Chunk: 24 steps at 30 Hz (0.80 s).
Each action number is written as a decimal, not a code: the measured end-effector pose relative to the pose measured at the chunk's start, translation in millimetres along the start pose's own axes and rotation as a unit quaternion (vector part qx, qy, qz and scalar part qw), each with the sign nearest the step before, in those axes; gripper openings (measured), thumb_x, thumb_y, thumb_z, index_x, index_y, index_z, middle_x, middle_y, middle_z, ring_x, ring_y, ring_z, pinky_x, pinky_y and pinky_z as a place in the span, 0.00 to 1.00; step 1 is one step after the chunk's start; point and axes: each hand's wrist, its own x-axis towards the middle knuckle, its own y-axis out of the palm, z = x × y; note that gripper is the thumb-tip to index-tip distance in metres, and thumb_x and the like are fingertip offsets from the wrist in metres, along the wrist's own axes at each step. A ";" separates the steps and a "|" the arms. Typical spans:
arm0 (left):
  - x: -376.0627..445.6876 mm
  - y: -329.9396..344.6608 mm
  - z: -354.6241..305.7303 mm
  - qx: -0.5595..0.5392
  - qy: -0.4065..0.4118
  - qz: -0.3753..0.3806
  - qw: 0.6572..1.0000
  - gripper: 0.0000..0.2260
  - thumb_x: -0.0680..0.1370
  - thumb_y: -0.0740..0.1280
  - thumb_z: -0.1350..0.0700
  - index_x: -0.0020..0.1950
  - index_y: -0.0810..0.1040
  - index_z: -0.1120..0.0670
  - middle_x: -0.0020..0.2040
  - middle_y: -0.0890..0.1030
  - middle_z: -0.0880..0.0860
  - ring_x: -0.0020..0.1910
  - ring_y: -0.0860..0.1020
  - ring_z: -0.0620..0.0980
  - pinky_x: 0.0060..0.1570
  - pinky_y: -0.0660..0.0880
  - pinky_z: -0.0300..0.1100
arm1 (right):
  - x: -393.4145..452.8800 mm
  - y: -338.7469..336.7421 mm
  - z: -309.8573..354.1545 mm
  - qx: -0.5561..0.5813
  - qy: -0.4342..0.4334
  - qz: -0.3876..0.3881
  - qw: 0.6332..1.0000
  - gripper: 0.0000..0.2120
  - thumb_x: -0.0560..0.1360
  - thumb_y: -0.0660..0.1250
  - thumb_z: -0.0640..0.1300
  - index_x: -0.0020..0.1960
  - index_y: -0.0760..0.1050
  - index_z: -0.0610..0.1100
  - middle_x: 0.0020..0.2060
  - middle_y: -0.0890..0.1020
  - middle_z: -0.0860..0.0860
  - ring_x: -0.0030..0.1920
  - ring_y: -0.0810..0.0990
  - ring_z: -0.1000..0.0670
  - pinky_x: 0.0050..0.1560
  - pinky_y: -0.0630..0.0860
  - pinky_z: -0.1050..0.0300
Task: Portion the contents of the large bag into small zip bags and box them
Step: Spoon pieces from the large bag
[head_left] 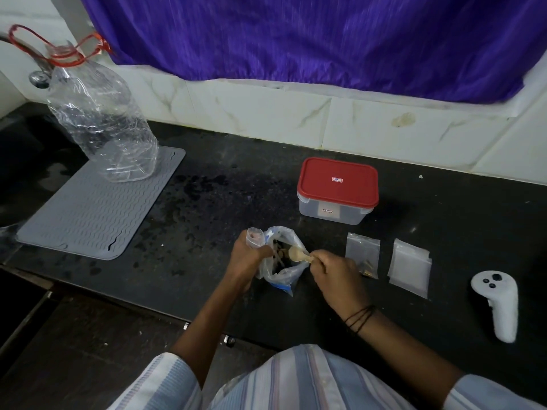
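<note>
The left hand [247, 258] pinches the big bag [279, 261] open. The right hand [334, 272] grips 1 spoon [299, 255] over it. If the pinch slips, the bag could flop shut and spill.

From my remote seat I saw a black stone worktop [242, 184], wet and speckled in places, running along a wall of white marbled tiles [266, 113]. A pleated purple curtain [296, 37] hung above the tiles, reaching down to a pale ledge. The light was dim and even, and dark cabinet fronts [74, 344] showed below the worktop's front edge.
</note>
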 end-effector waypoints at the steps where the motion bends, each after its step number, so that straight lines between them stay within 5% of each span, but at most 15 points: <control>1: -0.6 0.7 -0.4 -0.002 0.001 -0.001 1.000 0.14 0.70 0.69 0.70 0.50 0.75 0.55 0.43 0.81 0.57 0.42 0.81 0.54 0.41 0.80 0.49 | 0.4 1.3 2.4 -0.076 -0.055 0.006 0.996 0.08 0.80 0.61 0.45 0.48 0.78 0.47 0.35 0.79 0.51 0.34 0.79 0.53 0.36 0.79 0.54; 4: -2.0 4.0 -0.7 -0.019 -0.002 0.005 1.000 0.13 0.69 0.68 0.70 0.48 0.75 0.57 0.41 0.79 0.57 0.40 0.80 0.54 0.37 0.78 0.47 | 3.1 7.4 11.8 -0.199 -0.123 0.040 0.971 0.07 0.81 0.59 0.46 0.51 0.76 0.47 0.42 0.80 0.52 0.40 0.81 0.52 0.39 0.79 0.58; 9: -2.8 6.8 -0.9 -0.059 -0.011 0.014 0.998 0.11 0.69 0.66 0.71 0.46 0.74 0.58 0.38 0.78 0.56 0.38 0.79 0.54 0.36 0.78 0.46 | 7.2 14.3 15.6 -0.195 -0.119 0.054 0.972 0.08 0.81 0.59 0.46 0.51 0.75 0.46 0.42 0.81 0.50 0.40 0.81 0.51 0.36 0.72 0.61; 14: -2.8 11.2 -1.4 -0.092 -0.032 0.029 0.995 0.12 0.73 0.63 0.73 0.48 0.75 0.58 0.37 0.80 0.54 0.35 0.80 0.49 0.34 0.78 0.44 | 8.8 13.7 4.9 0.017 0.013 0.055 0.998 0.10 0.81 0.59 0.45 0.50 0.78 0.45 0.35 0.80 0.49 0.34 0.79 0.54 0.36 0.79 0.57; 18: -0.5 10.9 0.4 -0.094 -0.032 0.028 0.995 0.13 0.71 0.64 0.73 0.49 0.75 0.58 0.40 0.80 0.57 0.37 0.80 0.52 0.39 0.79 0.48 | 2.9 14.5 -2.8 0.212 0.139 0.068 0.965 0.10 0.82 0.57 0.44 0.55 0.78 0.47 0.34 0.80 0.48 0.29 0.77 0.54 0.30 0.75 0.63; 24: -0.5 11.0 -0.9 -0.042 -0.017 0.011 0.999 0.16 0.71 0.66 0.73 0.56 0.73 0.63 0.47 0.81 0.65 0.42 0.83 0.60 0.41 0.82 0.52 | -6.3 17.5 -7.7 0.299 0.170 0.034 0.938 0.10 0.82 0.58 0.44 0.53 0.78 0.47 0.33 0.78 0.48 0.29 0.76 0.53 0.30 0.75 0.60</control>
